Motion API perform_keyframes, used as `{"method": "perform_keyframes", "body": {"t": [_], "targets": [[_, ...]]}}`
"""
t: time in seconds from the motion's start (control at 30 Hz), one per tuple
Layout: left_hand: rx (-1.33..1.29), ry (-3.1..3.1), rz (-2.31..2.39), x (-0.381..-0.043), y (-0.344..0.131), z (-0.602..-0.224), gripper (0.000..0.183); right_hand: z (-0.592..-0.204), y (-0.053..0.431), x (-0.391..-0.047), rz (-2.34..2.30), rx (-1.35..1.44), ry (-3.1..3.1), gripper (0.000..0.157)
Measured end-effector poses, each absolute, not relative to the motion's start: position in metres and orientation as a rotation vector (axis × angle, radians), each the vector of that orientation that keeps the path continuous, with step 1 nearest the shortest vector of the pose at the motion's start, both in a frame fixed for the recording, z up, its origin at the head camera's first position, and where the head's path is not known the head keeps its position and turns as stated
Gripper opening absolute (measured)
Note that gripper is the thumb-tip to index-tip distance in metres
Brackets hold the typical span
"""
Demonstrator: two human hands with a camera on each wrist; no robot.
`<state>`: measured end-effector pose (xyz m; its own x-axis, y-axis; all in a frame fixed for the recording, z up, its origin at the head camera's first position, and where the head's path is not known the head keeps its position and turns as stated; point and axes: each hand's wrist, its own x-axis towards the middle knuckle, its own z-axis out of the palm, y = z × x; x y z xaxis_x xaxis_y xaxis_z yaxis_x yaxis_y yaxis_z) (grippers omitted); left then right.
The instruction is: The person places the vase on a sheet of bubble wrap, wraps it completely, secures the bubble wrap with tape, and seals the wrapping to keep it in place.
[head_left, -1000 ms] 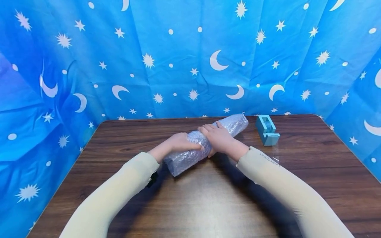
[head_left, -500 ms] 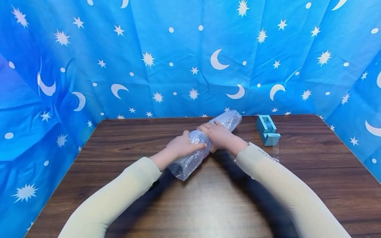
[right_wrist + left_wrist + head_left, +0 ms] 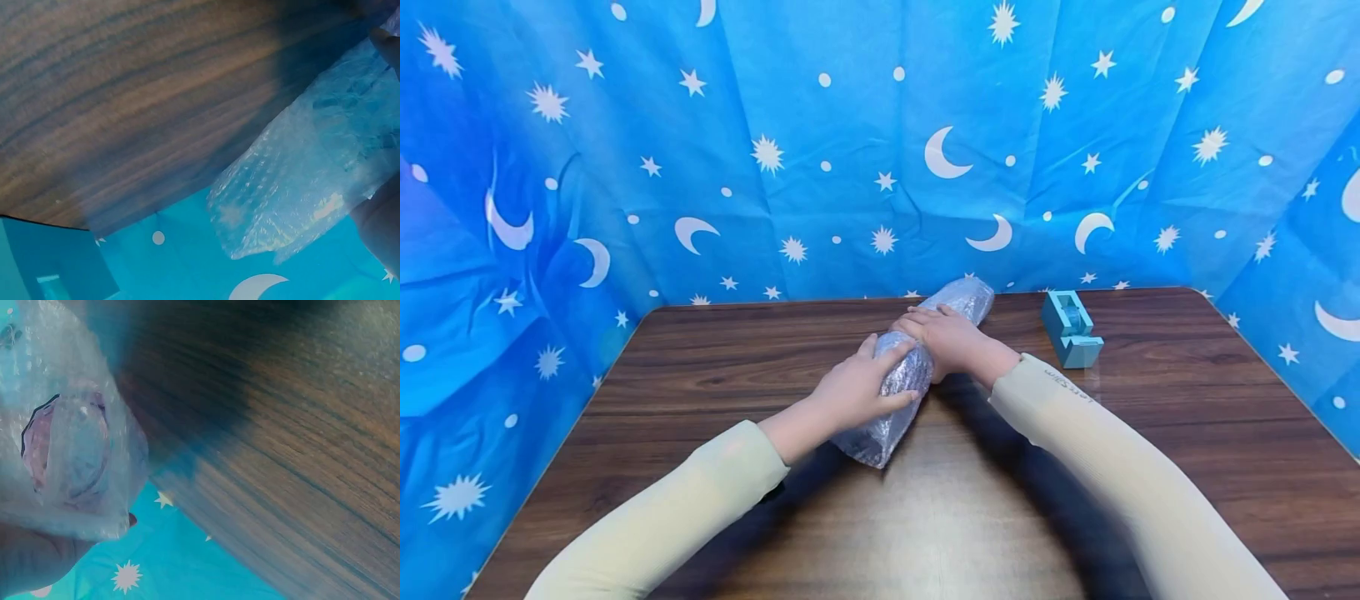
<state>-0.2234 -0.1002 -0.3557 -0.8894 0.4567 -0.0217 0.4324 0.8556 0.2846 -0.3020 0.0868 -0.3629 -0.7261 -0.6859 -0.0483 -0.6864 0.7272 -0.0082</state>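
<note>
A long bundle of clear bubble wrap (image 3: pixel 880 437) lies at a slant above the dark wood table, held in both hands. My left hand (image 3: pixel 850 387) is around its near part, thumb and forefinger spread apart over the wrap. My right hand (image 3: pixel 951 342) grips the middle, its fingers over the top. In the left wrist view, the bundle's open-looking end shows a faceted, pinkish clear round thing (image 3: pixel 94 444) inside; its kind is unclear. The wrap's far end (image 3: pixel 262 206) sticks out past the right hand (image 3: pixel 382 225) in the right wrist view.
A teal tape dispenser (image 3: pixel 1081 355) stands to the right of the bundle, with a strip of clear tape (image 3: pixel 1093 385) hanging off its front. Behind the table (image 3: pixel 925 533), a blue cloth (image 3: pixel 820 208) with white moons and stars hangs close to the back edge.
The bundle has turned: its near end has moved right and toward me, its far end left. My left hand's thumb and forefinger have spread apart; the right hand stays on the middle.
</note>
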Motion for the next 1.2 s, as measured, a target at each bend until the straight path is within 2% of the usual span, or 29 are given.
{"method": "perform_keyframes", "body": {"t": [0.23,0.5,0.7,0.97,1.2], "targets": [[0.636,2.877,0.423,-0.21,-0.095,-0.344,0.07,-0.363,0.083,-0.306,0.036,-1.128,2.853,0.095],[0.713,2.966,0.504,-0.205,-0.1,-0.34,0.05,-0.362,0.084,-0.311,0.171,-1.234,2.855,0.055],[0.759,3.096,0.488,-0.214,-0.109,-0.351,0.045,-0.365,0.084,-0.311,0.125,-1.261,2.866,0.052],[1.184,3.161,0.521,-0.217,-0.114,-0.375,0.041,-0.369,0.085,-0.313,0.173,-1.298,2.887,0.05],[1.521,3.195,0.315,-0.214,-0.112,-0.381,0.043,-0.37,0.089,-0.316,0.173,-1.363,2.886,0.047]]}}
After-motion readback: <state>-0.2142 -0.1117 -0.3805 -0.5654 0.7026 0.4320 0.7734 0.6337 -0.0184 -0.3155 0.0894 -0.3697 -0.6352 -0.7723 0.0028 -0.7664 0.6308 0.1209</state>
